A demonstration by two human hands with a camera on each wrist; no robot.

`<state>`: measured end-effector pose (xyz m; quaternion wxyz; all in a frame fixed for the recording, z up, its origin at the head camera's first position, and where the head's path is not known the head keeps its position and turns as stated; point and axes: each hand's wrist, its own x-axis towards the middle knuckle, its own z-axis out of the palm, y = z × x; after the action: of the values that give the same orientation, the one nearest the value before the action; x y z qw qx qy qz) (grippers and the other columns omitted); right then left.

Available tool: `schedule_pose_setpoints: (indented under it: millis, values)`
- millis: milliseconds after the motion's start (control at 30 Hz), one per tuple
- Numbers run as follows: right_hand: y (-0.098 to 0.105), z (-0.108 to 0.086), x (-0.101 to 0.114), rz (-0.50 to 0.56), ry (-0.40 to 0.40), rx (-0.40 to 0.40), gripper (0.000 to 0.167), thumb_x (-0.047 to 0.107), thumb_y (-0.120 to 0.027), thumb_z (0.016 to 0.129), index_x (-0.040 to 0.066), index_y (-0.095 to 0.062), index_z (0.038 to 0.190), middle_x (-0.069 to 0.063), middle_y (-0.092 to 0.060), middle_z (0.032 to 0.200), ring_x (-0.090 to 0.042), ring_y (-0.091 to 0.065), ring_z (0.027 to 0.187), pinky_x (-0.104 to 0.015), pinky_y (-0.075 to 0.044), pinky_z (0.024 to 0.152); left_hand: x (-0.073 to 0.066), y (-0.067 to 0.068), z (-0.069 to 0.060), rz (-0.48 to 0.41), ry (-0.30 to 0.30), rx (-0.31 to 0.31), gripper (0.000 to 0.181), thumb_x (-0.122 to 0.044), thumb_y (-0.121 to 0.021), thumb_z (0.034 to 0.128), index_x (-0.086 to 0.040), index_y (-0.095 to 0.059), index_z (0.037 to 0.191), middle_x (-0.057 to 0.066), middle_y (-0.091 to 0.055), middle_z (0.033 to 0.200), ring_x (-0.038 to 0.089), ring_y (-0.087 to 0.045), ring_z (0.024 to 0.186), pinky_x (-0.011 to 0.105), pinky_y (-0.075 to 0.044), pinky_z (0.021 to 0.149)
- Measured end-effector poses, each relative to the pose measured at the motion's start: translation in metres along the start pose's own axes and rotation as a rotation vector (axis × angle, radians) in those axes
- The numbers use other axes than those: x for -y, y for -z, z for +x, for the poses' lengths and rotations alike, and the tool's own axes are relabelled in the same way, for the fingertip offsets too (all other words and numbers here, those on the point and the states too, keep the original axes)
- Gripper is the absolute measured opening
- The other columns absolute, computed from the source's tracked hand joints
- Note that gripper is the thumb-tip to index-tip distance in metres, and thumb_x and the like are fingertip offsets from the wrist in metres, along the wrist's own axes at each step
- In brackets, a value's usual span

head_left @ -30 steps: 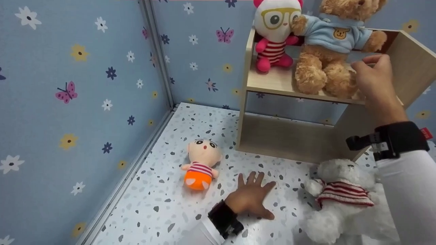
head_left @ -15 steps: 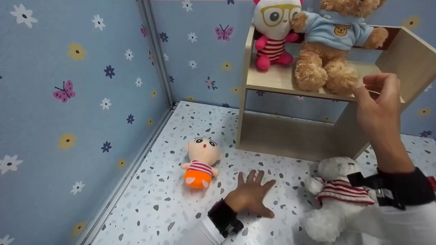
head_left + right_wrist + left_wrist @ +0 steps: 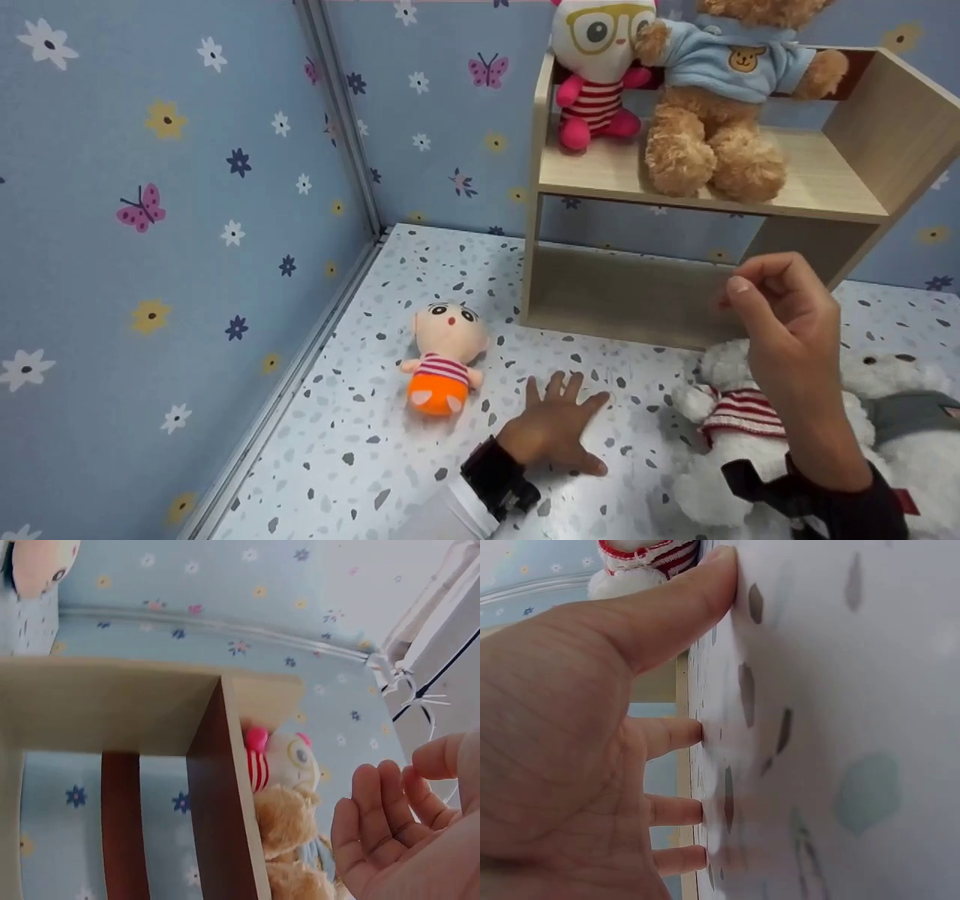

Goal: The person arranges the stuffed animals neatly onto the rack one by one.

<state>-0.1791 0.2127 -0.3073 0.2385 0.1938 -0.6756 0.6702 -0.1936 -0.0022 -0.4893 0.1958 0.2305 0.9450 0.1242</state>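
Observation:
My left hand (image 3: 556, 426) lies with spread fingers on the speckled surface (image 3: 360, 442); the left wrist view shows its fingertips touching it. In mid-air before the shelf (image 3: 712, 199), my right hand (image 3: 796, 337) has loosely curled fingers and holds nothing. On the upper board sits a brown teddy bear (image 3: 716, 150) in a blue sweater, its head top cut off. Left of it is a pink-and-white panda plush (image 3: 598, 109) with yellow glasses. A white teddy bear (image 3: 742, 411) in a striped sweater lies partly behind my right hand and forearm.
A doll plush (image 3: 442, 360) with orange shorts lies left of my left hand. At the lower right is another white teddy bear (image 3: 911, 420) in a grey top. A flowered wall (image 3: 172, 285) bounds the left side; its metal corner post (image 3: 341, 120) stands behind.
My right hand has moved away from the brown teddy bear's leg, down and toward me, to below the upper board. The left hand and the plush toys stay put.

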Motion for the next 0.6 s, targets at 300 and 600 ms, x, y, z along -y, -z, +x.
schedule_pose_setpoints:
  millis: [300,600]
  values:
    - [-0.005,-0.043,0.0,0.12,0.084,0.077,0.007,-0.016,-0.05,0.096,-0.014,-0.056,0.099,-0.01,-0.064,0.081,-0.018,-0.065,0.074,-0.022,-0.051,0.067,-0.004,-0.003,0.002,0.028,-0.017,-0.02,0.099,-0.069,-0.073,0.0798,-0.042,-0.023,0.161,0.009,-0.014,0.172,0.038,-0.011,0.159,0.072,-0.011,0.122]
    - [-0.028,-0.052,-0.009,0.207,0.032,0.152,0.01,-0.016,-0.047,0.098,-0.011,-0.056,0.101,-0.01,-0.062,0.081,-0.02,-0.064,0.074,-0.024,-0.052,0.065,0.0,0.006,-0.001,0.024,-0.031,-0.058,0.077,-0.055,-0.071,0.0888,-0.036,-0.039,0.156,0.007,-0.026,0.168,0.034,-0.021,0.156,0.071,-0.022,0.12]
